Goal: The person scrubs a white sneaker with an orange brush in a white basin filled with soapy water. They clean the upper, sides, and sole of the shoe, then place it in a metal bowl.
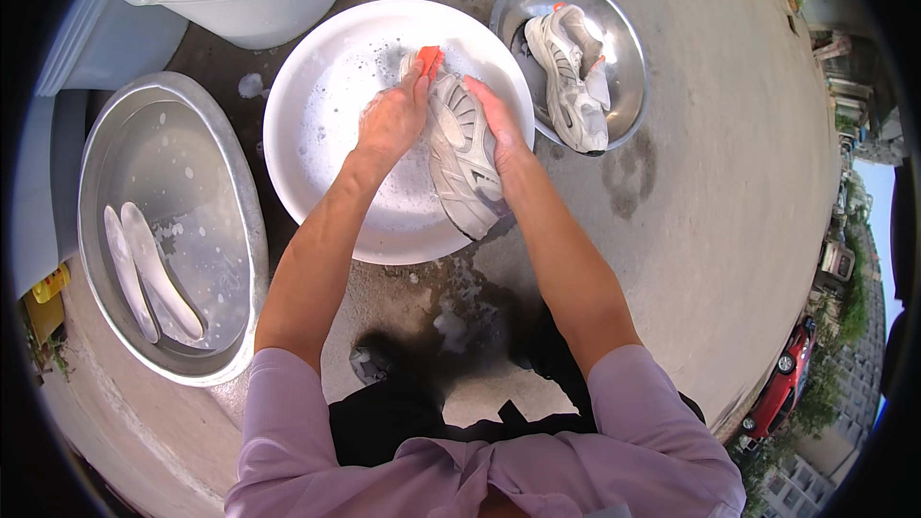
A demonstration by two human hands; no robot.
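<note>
A pale grey and white sports shoe (460, 137) is held at a tilt over a round white basin (309, 212) of soapy water. My left hand (396, 111) grips an orange-red brush (430, 57) against the far end of the shoe; its bristles are mostly hidden by my fingers. My right hand (498, 119) is wrapped round the shoe's right side. The matching shoe (568, 79) rests in a round metal bowl (637, 36) right of the basin.
On the left stands an oval metal tub (252, 230) of cloudy water with two pale insoles (160, 266). White plastic buckets (266, 3) stand at the upper left. The concrete ground (719, 158) has wet patches and suds near my feet.
</note>
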